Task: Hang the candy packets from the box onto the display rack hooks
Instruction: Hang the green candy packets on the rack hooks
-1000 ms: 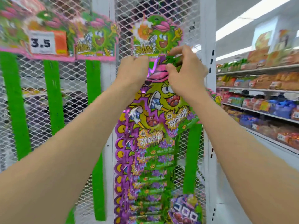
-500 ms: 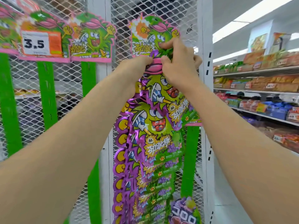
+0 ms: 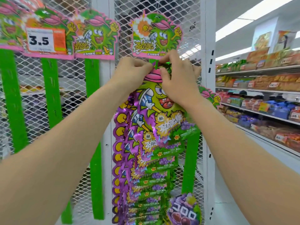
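A stack of purple-and-green candy packets (image 3: 151, 143) hangs in front of the white mesh rack (image 3: 190, 18). Both hands are raised to the top of the frontmost packet, just below a green-and-pink header card (image 3: 155, 34). My left hand (image 3: 131, 73) pinches the packet's top at a green clip strip (image 3: 156, 64). My right hand (image 3: 178, 78) grips the packet's pink top edge from the right. The hook or clip itself is hidden behind my fingers. No box is in view.
Empty green clip strips (image 3: 52, 91) hang on the mesh to the left under header cards, one with a 3.5 price tag (image 3: 39, 40). A purple grape packet (image 3: 185, 210) hangs low. Stocked store shelves (image 3: 263, 101) run along the right aisle.
Both hands have lifted the top of the front packet higher, closer under the header card. The packets below now hang more spread out.
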Demonstrator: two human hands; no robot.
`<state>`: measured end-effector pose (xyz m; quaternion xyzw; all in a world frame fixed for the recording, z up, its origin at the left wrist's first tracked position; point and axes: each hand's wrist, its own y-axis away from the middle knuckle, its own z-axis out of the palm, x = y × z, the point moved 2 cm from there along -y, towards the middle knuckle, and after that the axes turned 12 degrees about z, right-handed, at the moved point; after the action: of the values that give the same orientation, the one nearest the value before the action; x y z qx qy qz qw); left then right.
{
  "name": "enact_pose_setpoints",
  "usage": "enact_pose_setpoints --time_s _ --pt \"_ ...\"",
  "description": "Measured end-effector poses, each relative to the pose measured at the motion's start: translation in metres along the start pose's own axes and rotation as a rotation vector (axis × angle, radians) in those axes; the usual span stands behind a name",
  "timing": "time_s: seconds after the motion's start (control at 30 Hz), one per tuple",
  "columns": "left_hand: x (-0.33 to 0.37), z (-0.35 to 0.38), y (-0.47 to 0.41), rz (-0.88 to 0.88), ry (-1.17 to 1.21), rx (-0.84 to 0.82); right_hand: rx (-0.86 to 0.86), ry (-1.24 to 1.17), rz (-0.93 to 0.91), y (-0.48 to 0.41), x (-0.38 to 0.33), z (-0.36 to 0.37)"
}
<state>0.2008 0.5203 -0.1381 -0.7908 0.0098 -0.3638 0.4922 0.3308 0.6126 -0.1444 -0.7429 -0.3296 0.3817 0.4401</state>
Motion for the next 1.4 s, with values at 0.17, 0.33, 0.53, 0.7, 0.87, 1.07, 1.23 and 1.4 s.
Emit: enact_pose_setpoints --time_s 0.17,0.33,0.53,0.7,0.87,1.07,1.23,1.4 --pt "-0.024 -0.006 0.021 0.282 -0.545 0.157 0.06 0.107 0.041 0.033 0.007 0.009" --pt "-0.046 0.0 0.104 0.542 -0.769 0.16 0.057 -0.074 -0.002 0.125 -0.002 0.008" --pt "-0.136 0.008 0.26 0.465 -0.517 -0.503 -0.653 -0.146 0.228 0.313 -0.004 0.032" --pt "-0.203 0.0 0.398 -0.17 -0.471 -1.134 -1.316 0.056 0.3 0.449 0.01 0.057" --pt "-0.268 -0.014 0.508 -0.515 -0.667 -1.367 -1.78 0.232 -0.06 0.513 0.009 0.067" --pt "-0.308 -0.033 0.572 -0.719 -0.914 -1.349 -1.817 0.302 -0.177 0.516 0.013 0.082" --pt "-0.315 -0.027 0.576 -0.714 -0.842 -1.246 -1.81 0.297 -0.173 0.509 0.01 0.096" --pt "-0.309 -0.019 0.564 -0.688 -0.8 -1.056 -1.798 0.305 -0.172 0.503 0.008 0.101"
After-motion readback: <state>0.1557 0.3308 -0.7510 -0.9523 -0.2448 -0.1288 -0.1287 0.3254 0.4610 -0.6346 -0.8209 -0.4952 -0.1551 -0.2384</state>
